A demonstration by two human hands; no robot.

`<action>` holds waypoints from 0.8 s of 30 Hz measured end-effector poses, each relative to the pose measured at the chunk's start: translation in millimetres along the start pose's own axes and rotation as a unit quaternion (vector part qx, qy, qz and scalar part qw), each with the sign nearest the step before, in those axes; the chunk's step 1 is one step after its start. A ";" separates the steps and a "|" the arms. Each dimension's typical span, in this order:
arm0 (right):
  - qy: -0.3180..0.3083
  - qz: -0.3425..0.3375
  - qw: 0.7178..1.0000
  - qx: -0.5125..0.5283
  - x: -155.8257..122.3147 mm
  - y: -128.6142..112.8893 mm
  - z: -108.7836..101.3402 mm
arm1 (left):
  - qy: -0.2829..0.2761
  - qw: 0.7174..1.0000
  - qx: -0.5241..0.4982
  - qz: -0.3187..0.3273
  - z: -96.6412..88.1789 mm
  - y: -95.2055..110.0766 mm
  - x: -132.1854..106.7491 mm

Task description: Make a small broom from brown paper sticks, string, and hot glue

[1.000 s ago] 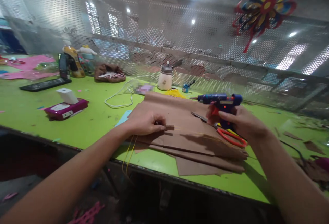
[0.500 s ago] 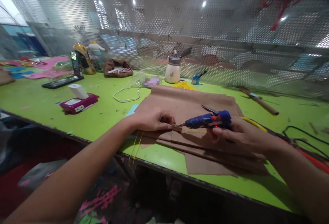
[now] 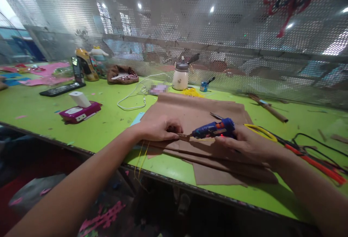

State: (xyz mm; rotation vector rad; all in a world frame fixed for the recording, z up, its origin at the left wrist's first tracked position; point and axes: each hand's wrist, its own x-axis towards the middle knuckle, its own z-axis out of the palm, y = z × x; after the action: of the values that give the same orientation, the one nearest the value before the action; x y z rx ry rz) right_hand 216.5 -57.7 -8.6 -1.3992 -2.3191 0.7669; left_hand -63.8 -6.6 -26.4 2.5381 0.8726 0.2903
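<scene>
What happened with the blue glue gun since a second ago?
The right hand swung the glue gun down and left, tip now at the brown strip. The left hand stayed pinching that strip on the brown sheets.

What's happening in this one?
A person works at a green table. The left hand pinches a small brown strip on a stack of brown sheets. The right hand holds a blue glue gun, its nozzle pointing at the strip's end. Whether the two touch is unclear. Yellow strands hang over the table edge below the left hand.
</scene>
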 end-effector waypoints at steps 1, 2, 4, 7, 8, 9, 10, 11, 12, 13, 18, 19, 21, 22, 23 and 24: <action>0.005 0.000 1.000 -0.006 -0.5 -0.1 -0.4 | 0.002 1.000 0.003 0.001 -0.1 0.4 0.0; 0.008 0.000 1.000 -0.010 -1.0 -0.3 -0.8 | 0.003 1.000 0.005 0.003 -0.2 0.8 0.1; 0.008 -0.007 1.000 -0.017 -1.9 -1.0 -1.4 | 0.003 1.000 0.006 0.003 -0.5 1.7 0.1; 0.005 -0.011 1.000 -0.020 -2.6 -2.5 -1.8 | 0.000 1.000 0.006 0.003 -1.2 3.3 -0.2; 0.005 -0.009 1.000 -0.020 -2.6 -2.9 -1.8 | 0.000 1.000 0.007 0.002 -1.4 3.8 -0.5; 0.006 -0.006 1.000 -0.021 -2.6 -3.3 -1.8 | 0.000 1.000 0.008 0.001 -1.6 4.4 -0.7; 0.009 -0.003 1.000 -0.024 -2.5 -3.6 -1.7 | -0.001 1.000 0.010 0.000 -1.7 4.9 -1.0; 0.012 -0.004 1.000 -0.027 -2.4 -3.6 -1.5 | -0.002 1.000 0.011 -0.001 -1.7 5.3 -1.2; 0.015 -0.006 0.999 -0.028 -2.1 -3.4 -1.3 | -0.002 1.000 0.012 -0.002 -1.7 5.5 -1.3; 0.017 -0.009 0.999 -0.029 -1.8 -2.9 -0.9 | -0.002 1.000 0.014 -0.002 -1.5 5.5 -1.4; 0.009 -0.003 1.000 -0.028 0.7 2.2 3.6 | 0.006 1.000 0.021 0.014 0.7 2.6 -1.1; 0.008 0.000 1.000 -0.025 1.4 3.2 4.7 | 0.009 1.000 0.022 0.014 1.1 1.9 -1.1; 0.011 0.000 1.000 -0.017 2.6 4.7 6.7 | 0.010 1.000 0.021 0.013 1.6 1.0 -1.0; 0.013 0.000 1.000 -0.013 3.2 5.3 7.3 | 0.008 1.000 0.020 0.012 1.7 0.9 -1.0; 0.013 -0.001 1.000 -0.010 3.7 5.6 7.6 | 0.006 1.000 0.018 0.011 1.6 0.9 -1.0; 0.013 -0.002 1.000 -0.008 4.1 5.8 7.4 | 0.003 1.000 0.016 0.012 1.5 1.2 -0.8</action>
State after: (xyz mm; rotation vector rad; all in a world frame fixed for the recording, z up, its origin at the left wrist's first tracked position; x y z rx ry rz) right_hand 214.8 -54.0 -18.1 -1.4032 -2.3113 0.7259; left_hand -63.3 -8.5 -27.2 2.5798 0.8573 0.2947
